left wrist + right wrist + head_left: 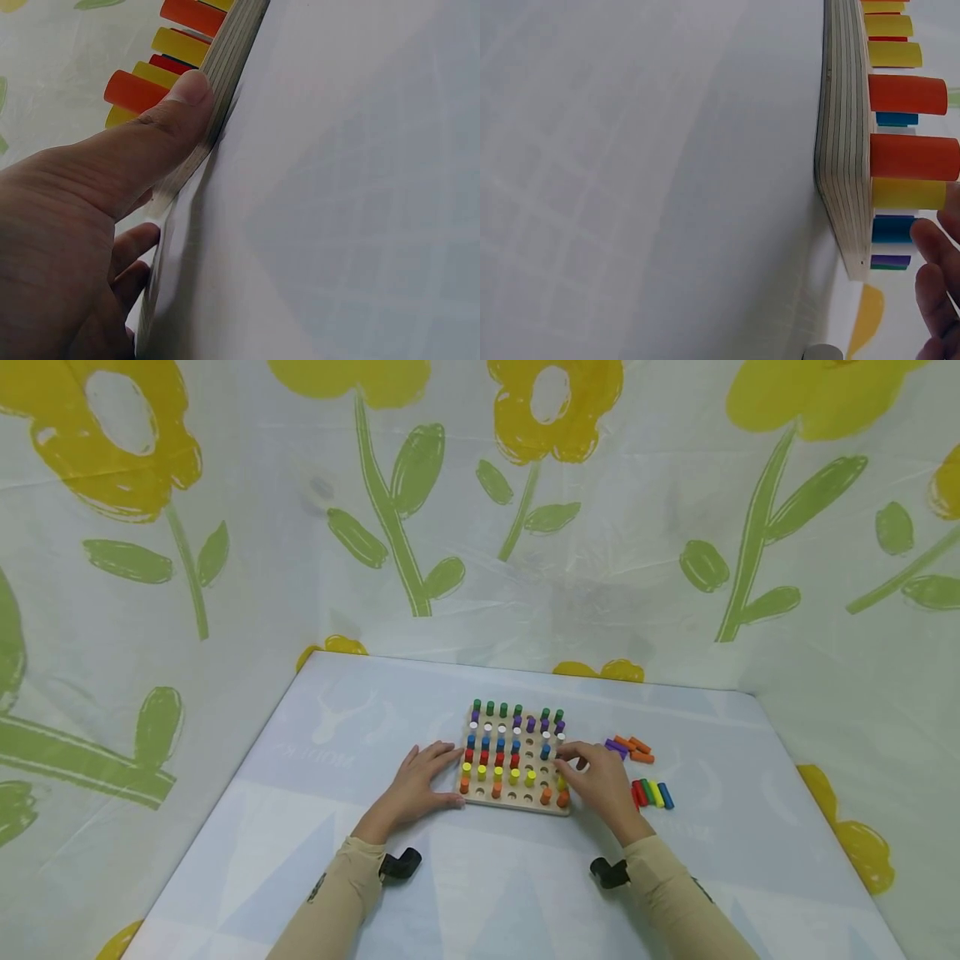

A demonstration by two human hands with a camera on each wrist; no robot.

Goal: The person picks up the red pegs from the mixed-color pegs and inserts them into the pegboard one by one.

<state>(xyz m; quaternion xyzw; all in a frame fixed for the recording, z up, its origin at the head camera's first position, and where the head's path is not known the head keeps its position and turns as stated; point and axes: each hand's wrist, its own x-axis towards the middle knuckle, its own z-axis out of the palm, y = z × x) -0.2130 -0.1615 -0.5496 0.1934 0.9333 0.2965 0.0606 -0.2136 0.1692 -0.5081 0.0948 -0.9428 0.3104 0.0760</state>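
A wooden pegboard [517, 807] lies on the table, carrying rows of green, purple, white, blue, red, yellow and orange pegs, with some holes bare. My left hand [416, 785] rests at the board's left side, its thumb [184, 97] against the front edge and its fingers extended beside it. At the right side, my right hand [603, 781] pinches the top of a blue peg [892, 229] that stands in the board. A yellow peg [907, 193] and an orange peg [915, 157] stand nearer the front corner. Part of the right column is hidden by my fingers in the head view.
Right of the board lie loose orange pegs [641, 757] and purple pegs [617, 748]. Nearer me, a row of loose pegs [657, 794] in red, green, yellow and blue lies by my right wrist. Flower-printed cloth [637, 577] surrounds the table.
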